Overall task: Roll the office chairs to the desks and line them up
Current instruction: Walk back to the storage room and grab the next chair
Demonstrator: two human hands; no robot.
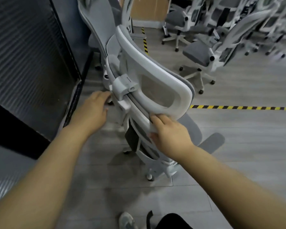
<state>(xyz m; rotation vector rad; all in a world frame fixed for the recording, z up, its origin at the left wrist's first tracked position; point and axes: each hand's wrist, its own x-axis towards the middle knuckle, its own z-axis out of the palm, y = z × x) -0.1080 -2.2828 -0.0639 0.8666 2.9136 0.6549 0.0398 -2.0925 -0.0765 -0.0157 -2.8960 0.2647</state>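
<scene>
At the far left a dark ribbed wall panel (31,52) runs back into the room, with a black edge strip along its right side. Just right of it the left hand (93,108) reaches forward, fingers loosely curled and partly spread, next to the white bracket behind the headrest; whether it touches the chair cannot be told, and it holds nothing that can be seen. The office chair (139,100) stands directly in front of the person, seen from behind and above, close beside the wall panel. Its white-framed headrest (157,75) with a mesh window curves across the middle of the view, and the gray mesh back drops away below it to the white base and one caster (149,177) on the gray wood-pattern floor (238,154). A second chair (96,27) of the same kind stands farther along the wall, just beyond the first. The right hand (170,134) grips the white upper rim of the chair back, just below the headrest, fingers wrapped over it and thumb under. A gray armrest (215,141) sticks out to the right of that hand. A yellow-and-black tape line (241,107) crosses the floor on the right. Beyond it, at the far right, a crowd of similar chairs (221,30) stands packed together, blurred. At the near edge a gray shoe (126,219) shows.
</scene>
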